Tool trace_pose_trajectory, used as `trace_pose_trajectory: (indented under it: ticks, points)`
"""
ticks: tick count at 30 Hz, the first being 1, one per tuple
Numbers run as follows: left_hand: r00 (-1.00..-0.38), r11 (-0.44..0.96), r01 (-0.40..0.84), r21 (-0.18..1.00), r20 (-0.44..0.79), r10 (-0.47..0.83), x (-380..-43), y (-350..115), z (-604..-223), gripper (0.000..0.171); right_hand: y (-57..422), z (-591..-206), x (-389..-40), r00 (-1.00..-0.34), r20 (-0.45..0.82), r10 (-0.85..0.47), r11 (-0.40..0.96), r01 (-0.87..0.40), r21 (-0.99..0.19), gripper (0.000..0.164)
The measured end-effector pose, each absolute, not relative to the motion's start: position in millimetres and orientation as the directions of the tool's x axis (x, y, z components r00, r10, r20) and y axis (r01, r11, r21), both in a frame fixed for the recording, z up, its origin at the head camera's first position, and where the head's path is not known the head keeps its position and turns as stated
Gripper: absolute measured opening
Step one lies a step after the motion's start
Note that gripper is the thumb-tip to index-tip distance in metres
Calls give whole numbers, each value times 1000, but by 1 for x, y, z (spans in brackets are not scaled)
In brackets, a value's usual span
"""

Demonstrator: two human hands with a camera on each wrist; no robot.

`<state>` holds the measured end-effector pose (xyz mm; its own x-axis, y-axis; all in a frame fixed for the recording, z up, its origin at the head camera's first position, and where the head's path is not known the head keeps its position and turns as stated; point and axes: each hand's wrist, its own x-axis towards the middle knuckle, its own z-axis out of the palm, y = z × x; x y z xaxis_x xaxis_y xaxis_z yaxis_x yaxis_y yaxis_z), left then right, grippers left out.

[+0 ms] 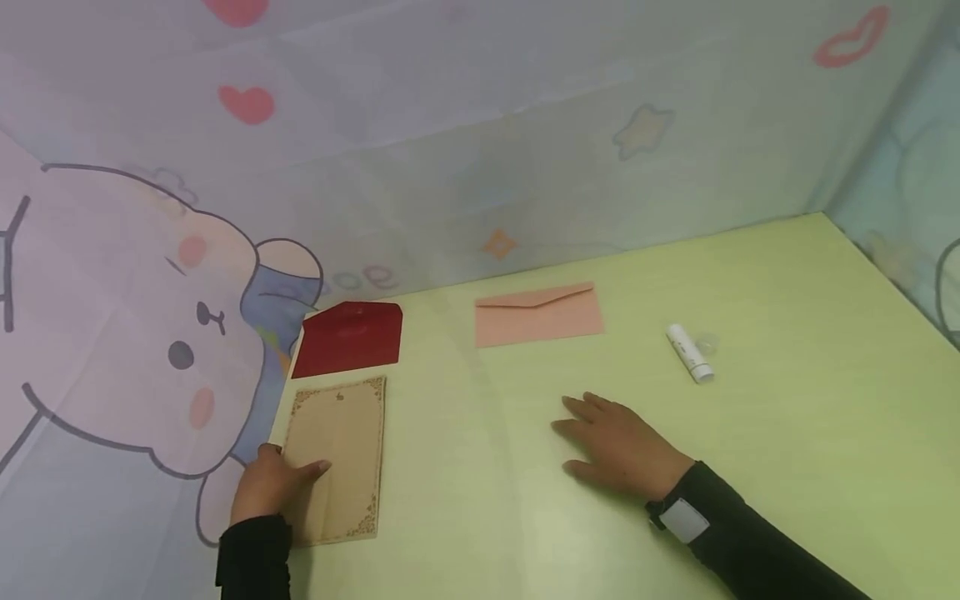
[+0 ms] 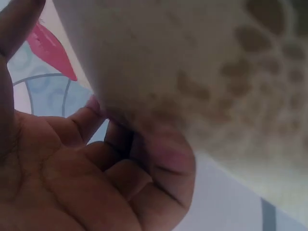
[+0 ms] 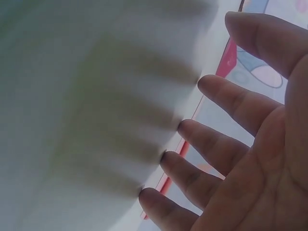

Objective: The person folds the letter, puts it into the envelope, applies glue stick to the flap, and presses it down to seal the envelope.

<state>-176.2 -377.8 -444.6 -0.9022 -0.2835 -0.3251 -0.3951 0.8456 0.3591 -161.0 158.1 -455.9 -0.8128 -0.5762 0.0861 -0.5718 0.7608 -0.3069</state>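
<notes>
A tan sheet of letter paper with an ornate brown border lies at the table's left edge in the head view. My left hand grips its left side, thumb over the top and other fingers curled at the edge. The left wrist view shows the bent fingers against the paper's patterned border. On the bare tabletop rests my right hand, its fingers spread. In the right wrist view those fingers are extended, tips touching the pale surface.
A dark red envelope lies behind the paper, and a pink envelope is at the back middle. Right of it lies a white glue stick beside a small clear cap. A printed curtain borders the table's back and left.
</notes>
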Motion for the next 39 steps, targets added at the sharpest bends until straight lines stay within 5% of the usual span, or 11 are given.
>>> trace_pose_trajectory:
  ticks: [9,19,27,32,39]
  points:
    - [-917,835,-338,434,-352,-189,-173,-387,-434,58,160,-451,-164,-812,53,-581,754,-562,-341,50]
    - [-990,542,-141,829,-103,-99,-190,-298,-396,30,174,-432,-188,-880,-34,-473,679,-340,-651,69]
    - [-993,309,-24,951,-58,104,-222,-184,-396,25,175,-431,-213,-887,-81,-456,319,-77,-945,71]
    - [-973,187,-51,981,-91,210,-234,-132,-415,19,179,-436,-219,-918,-104,-382,184,34,-982,51]
    - [-949,143,-158,977,-190,252,-243,-110,-445,26,189,-449,-219,-927,-170,-333,63,157,-985,48]
